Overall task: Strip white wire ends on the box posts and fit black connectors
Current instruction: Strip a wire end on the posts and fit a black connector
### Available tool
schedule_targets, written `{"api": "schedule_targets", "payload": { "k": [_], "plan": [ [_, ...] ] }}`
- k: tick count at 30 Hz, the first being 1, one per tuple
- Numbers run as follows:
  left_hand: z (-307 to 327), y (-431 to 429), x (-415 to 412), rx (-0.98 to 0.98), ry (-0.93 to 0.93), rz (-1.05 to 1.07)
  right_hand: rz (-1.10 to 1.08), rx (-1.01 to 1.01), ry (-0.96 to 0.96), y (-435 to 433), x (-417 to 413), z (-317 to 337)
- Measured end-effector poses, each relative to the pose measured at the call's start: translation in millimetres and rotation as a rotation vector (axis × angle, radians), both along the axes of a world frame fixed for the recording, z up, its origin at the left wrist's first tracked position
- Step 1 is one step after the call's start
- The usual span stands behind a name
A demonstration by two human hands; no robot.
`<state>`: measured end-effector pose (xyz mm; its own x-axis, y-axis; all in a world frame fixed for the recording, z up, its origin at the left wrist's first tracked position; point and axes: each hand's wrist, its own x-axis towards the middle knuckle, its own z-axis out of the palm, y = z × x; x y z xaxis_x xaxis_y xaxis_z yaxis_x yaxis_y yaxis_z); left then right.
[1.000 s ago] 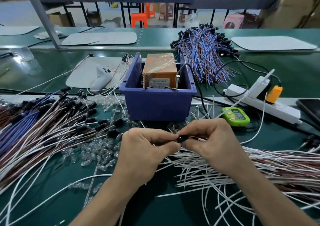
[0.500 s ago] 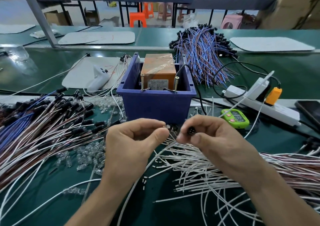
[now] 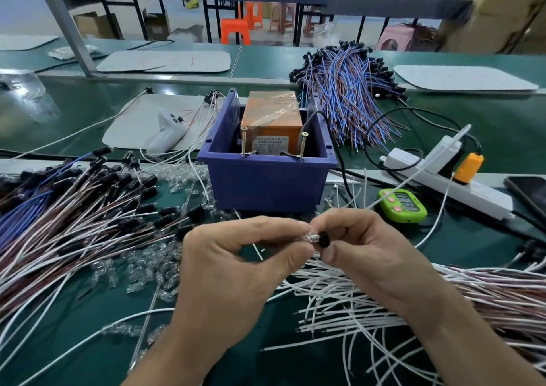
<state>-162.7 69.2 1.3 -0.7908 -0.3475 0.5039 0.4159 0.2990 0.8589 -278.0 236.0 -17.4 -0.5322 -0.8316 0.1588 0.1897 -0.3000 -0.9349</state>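
Green bench (image 3: 283, 368) filled the near view, strewn with wire. Two bare hands worked just above it, front and centre. The left hand (image 3: 236, 270) pinched one clear cap (image 3: 310, 236) between thumb and forefinger, its other fingers curled under. The right hand (image 3: 372, 255) pinched one connector (image 3: 325, 239), small, black and round, its end facing the camera. Cap and connector met tip to tip between the hands.

Under the right wrist lay a loose fan of white wires (image 3: 339, 306), too many to count, their cut ends pointing left. Left of the hands lay scattered caps (image 3: 139, 270), also uncounted, and a heap (image 3: 74, 217) of black-tipped brown, white and blue leads.

Just beyond the hands stood one blue bin (image 3: 266, 182) holding one orange box (image 3: 271, 114) with tape across it. Two posts (image 3: 243, 142), threaded screws, stood upright at the bin's front rim, one on each side of the box label.

Right of the bin sat one green timer (image 3: 403, 205), one white power strip (image 3: 449, 179) with one orange plug (image 3: 468, 167), and one dark phone (image 3: 529, 193). Left of it one white remote (image 3: 168, 131) lay on a pale mat (image 3: 133, 125). Farther back lay one bundle (image 3: 348, 96) of blue and brown leads and three more mats. Past the bench stood two orange stools (image 3: 236, 31).
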Motion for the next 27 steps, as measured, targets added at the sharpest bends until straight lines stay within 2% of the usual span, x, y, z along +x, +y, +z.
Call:
{"api": "schedule_targets", "payload": {
  "k": [12,17,24,27],
  "plan": [
    [-1,-2,-1,0.012,-0.043,-0.021,-0.044,0.031,0.048,-1,1,-3],
    [1,-6,1,-0.083,-0.052,0.051,-0.174,0.045,0.106,-2,4,-2],
    [1,-2,2,-0.202,-0.087,0.136,-0.399,0.231,0.462,-4,9,4],
    [1,-1,2,-0.195,-0.111,0.167,-0.463,0.249,0.552,-3,11,5]
  ]
}}
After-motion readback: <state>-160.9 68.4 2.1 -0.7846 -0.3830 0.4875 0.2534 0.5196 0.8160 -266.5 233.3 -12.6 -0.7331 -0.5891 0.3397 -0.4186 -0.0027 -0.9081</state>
